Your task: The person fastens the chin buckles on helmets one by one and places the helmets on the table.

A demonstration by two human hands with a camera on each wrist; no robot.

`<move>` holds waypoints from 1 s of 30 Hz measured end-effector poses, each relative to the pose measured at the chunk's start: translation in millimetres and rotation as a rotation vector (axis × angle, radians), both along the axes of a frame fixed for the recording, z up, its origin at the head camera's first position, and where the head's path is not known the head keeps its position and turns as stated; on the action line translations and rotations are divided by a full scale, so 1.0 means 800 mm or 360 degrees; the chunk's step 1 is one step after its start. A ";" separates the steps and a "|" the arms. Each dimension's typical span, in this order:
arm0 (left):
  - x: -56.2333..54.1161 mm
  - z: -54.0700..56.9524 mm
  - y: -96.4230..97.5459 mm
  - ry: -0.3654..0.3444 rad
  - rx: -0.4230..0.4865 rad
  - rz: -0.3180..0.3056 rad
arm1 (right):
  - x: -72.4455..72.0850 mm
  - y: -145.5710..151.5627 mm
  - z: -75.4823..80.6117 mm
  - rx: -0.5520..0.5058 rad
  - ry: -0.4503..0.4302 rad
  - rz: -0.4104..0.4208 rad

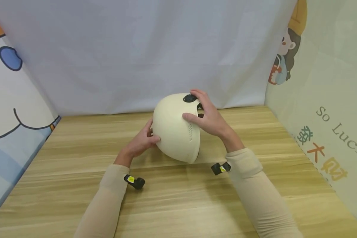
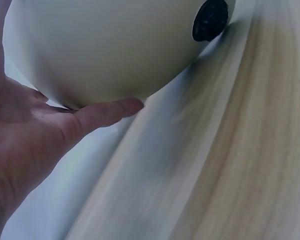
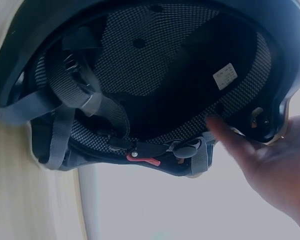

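Observation:
A cream helmet (image 1: 175, 129) is held tilted over the table, its opening turned to the right. My left hand (image 1: 141, 143) grips the rounded crown, thumb on the near side. At the rim, my right hand (image 1: 211, 120) holds the upper part, thumb on the outer shell and fingers near a black round disc (image 1: 189, 98). The right wrist view looks into the dark interior, with mesh padding (image 3: 140, 55), grey straps (image 3: 60, 135), a red buckle tab (image 3: 145, 160) and a white label (image 3: 225, 76). Part of the left fingers is hidden behind the shell.
Beneath is a wood-grain table (image 1: 166, 205). A pale curtain (image 1: 137, 59) hangs along its back edge, and printed panels flank it, including a lettered right wall (image 1: 330, 99). Small black wrist cameras (image 1: 134, 182) stick out from both sleeves.

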State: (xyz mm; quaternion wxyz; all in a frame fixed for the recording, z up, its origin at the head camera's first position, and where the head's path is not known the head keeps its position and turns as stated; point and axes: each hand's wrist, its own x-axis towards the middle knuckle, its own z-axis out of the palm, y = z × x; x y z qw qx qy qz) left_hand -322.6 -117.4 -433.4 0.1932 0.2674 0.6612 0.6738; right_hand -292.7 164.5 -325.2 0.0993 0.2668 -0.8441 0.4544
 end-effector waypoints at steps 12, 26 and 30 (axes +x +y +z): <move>0.003 0.021 -0.005 0.0070 -0.0014 0.0171 | 0.001 0.005 -0.002 0.0100 0.0085 -0.0046; 0.001 0.028 -0.012 0.0037 -0.0020 0.0278 | -0.001 0.002 -0.005 0.0127 0.0114 -0.0098; 0.001 0.026 -0.014 0.0043 0.0001 0.0260 | 0.000 -0.001 -0.008 0.0028 0.0075 -0.0073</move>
